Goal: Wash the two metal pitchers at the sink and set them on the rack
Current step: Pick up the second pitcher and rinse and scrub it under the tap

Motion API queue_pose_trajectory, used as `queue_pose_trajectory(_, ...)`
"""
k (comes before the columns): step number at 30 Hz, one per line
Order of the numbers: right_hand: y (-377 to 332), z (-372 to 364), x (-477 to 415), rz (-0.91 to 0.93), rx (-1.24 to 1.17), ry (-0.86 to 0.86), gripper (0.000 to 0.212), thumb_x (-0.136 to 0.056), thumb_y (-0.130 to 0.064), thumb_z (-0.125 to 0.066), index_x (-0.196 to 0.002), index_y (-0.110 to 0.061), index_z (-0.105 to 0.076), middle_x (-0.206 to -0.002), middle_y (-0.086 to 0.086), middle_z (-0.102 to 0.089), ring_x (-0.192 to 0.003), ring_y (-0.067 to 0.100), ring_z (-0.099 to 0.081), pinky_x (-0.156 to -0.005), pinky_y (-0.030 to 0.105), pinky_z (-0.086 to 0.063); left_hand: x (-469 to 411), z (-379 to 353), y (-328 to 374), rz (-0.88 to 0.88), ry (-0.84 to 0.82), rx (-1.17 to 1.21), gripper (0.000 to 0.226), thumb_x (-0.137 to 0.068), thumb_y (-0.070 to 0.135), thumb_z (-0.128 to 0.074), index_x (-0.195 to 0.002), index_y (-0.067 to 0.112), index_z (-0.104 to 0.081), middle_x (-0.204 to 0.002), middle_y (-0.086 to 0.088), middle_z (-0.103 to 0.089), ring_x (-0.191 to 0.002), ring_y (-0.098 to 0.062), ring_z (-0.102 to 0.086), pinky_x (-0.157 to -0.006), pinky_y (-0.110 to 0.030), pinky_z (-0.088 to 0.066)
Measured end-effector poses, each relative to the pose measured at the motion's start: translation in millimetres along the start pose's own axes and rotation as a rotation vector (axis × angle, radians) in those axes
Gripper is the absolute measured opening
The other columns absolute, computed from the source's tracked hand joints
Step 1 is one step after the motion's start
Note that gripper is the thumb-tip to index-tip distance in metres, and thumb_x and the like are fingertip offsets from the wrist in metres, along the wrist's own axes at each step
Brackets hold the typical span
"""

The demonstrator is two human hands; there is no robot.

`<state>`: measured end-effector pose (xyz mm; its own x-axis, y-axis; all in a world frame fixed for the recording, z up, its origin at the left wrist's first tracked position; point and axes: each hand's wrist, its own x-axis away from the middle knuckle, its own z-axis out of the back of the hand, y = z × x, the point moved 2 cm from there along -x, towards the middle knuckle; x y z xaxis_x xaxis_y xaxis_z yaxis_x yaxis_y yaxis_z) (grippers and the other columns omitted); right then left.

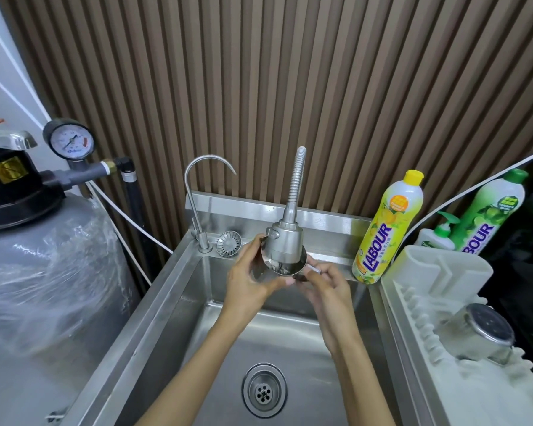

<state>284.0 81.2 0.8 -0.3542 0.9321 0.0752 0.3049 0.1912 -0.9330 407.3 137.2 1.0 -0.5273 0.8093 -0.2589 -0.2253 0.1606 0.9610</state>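
Steel sink point(154, 327) before slatted wall point(290, 87)

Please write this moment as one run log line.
step: rinsing | pitcher: under spray head, in both hands | other pitcher: on rack

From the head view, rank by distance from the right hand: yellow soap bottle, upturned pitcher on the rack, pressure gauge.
From the right hand:
1. yellow soap bottle, just to its right on the sink ledge.
2. upturned pitcher, on the rack, far right.
3. pressure gauge, far left.
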Motion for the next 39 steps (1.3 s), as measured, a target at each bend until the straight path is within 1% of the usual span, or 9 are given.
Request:
queue_pose_trajectory(3, 5.5, -1.6, 1.4, -0.072, -0.075, -0.051, 0.014, -0.089, -0.004, -0.055, -0.076, -0.007, -0.049, -0.101, 0.022, -0.066, -0.107, 0.034, -0.061, -0.086, 0.04, -0.056, 7.4, 4.9, 15.0, -0.091, 0.109, -0.139, 0.073, -0.052, 0.017, -0.09, -0.11, 0.036, -0.05, -0.107, 0.023, -0.05, -0.098, 0.026, -0.046, -0.083, 0.005, -0.032)
queue_pose_trajectory(8, -12.4, -4.6, 13.0, -0.094, 0.175, 0.07, 0.019, -0.086, -0.012, -0.064, -0.069, -0.009, -0.054, -0.073, 0.01, -0.067, -0.077, 0.025, -0.067, -0.06, 0.04, -0.061, 19.5, 7.2, 16.3, -0.058, 0.219, -0.212, 0.065, -0.048, 0.052, -0.082, -0.104, 0.023, -0.066, -0.088, 0.012, -0.051, -0.087, 0.021, -0.047, -0.073, 0.006, -0.032)
queue_pose_trajectory(11, -27.0, 0.4, 19.7, -0.014, 0.418, 0.178, 0.018, -0.081, -0.017, -0.069, -0.068, -0.013, -0.057, -0.072, 0.008, -0.069, -0.074, 0.023, -0.07, -0.058, 0.04, -0.06, 20.2, 5.2, 9.9, 0.037, 0.154, -0.186, 0.051, -0.042, 0.07, -0.075, -0.086, 0.046, -0.065, -0.082, 0.011, -0.06, -0.082, 0.015, -0.056, -0.071, 0.004, -0.037)
queue_pose_trajectory(16, -40.8, -3.2, 30.9, 0.276, 0.806, 0.276, 0.029, -0.078, -0.021, -0.07, -0.059, -0.028, -0.049, -0.066, -0.005, -0.064, -0.074, 0.023, -0.064, -0.073, 0.036, -0.051, 12.7, -2.4, -14.6, 0.162, -0.139, 0.102, 0.052, -0.053, 0.034, -0.088, -0.101, 0.031, -0.066, -0.092, 0.015, -0.074, -0.093, -0.007, -0.067, -0.078, -0.011, -0.05)
queue_pose_trajectory(19, -34.1, -3.5, 23.1, 0.298, 0.624, 0.209, 0.028, -0.081, -0.009, -0.066, -0.066, -0.028, -0.052, -0.081, -0.017, -0.067, -0.082, 0.011, -0.067, -0.077, 0.027, -0.051, 9.9, -8.1, -18.3, 0.138, -0.125, 0.225, 0.072, -0.053, 0.022, -0.088, -0.118, 0.015, -0.059, -0.109, 0.002, -0.071, -0.108, -0.013, -0.064, -0.095, -0.023, -0.049)
queue_pose_trajectory(24, -3.9, -1.8, 1.4, 0.049, 0.049, -0.003, 0.022, -0.088, 0.003, -0.054, -0.071, -0.008, -0.044, -0.111, 0.005, -0.068, -0.104, 0.019, -0.065, -0.09, 0.032, -0.053, 5.3, 2.0, -7.1, -0.004, 0.005, 0.067, 0.075, -0.056, 0.012, -0.086, -0.114, 0.043, -0.052, -0.119, 0.018, -0.061, -0.113, 0.004, -0.054, -0.091, -0.009, -0.039)
queue_pose_trajectory(28, 14.2, -3.3, 2.9, -0.116, -0.115, -0.084, 0.018, -0.089, -0.001, -0.053, -0.072, -0.005, -0.049, -0.087, 0.017, -0.064, -0.094, 0.032, -0.062, -0.077, 0.039, -0.059, 10.6, 12.6, 9.8, -0.115, 0.065, -0.143, 0.071, -0.051, 0.031, -0.087, -0.113, 0.041, -0.053, -0.11, 0.018, -0.053, -0.103, 0.016, -0.049, -0.083, 0.002, -0.034)
queue_pose_trajectory(32, 10.7, -5.4, 10.2, -0.132, 0.081, -0.022, 0.016, -0.088, -0.014, -0.061, -0.077, -0.003, -0.057, -0.078, 0.016, -0.068, -0.076, 0.028, -0.068, -0.066, 0.043, -0.06, 14.9, 15.8, 5.8, -0.05, 0.181, -0.274, 0.076, -0.044, 0.064, -0.074, -0.11, 0.028, -0.064, -0.097, 0.007, -0.058, -0.095, 0.0, -0.056, -0.08, -0.002, -0.039)
queue_pose_trajectory(39, -29.1, 2.1, 23.7, 0.057, 0.73, 0.237, 0.024, -0.079, -0.034, -0.069, -0.066, -0.016, -0.057, -0.074, 0.009, -0.07, -0.062, 0.028, -0.07, -0.064, 0.048, -0.058, 19.4, 6.1, -0.9, 0.19, 0.006, -0.066, 0.032, -0.051, 0.056, -0.081, -0.077, 0.042, -0.069, -0.075, 0.012, -0.072, -0.071, 0.008, -0.065, -0.071, -0.003, -0.045)
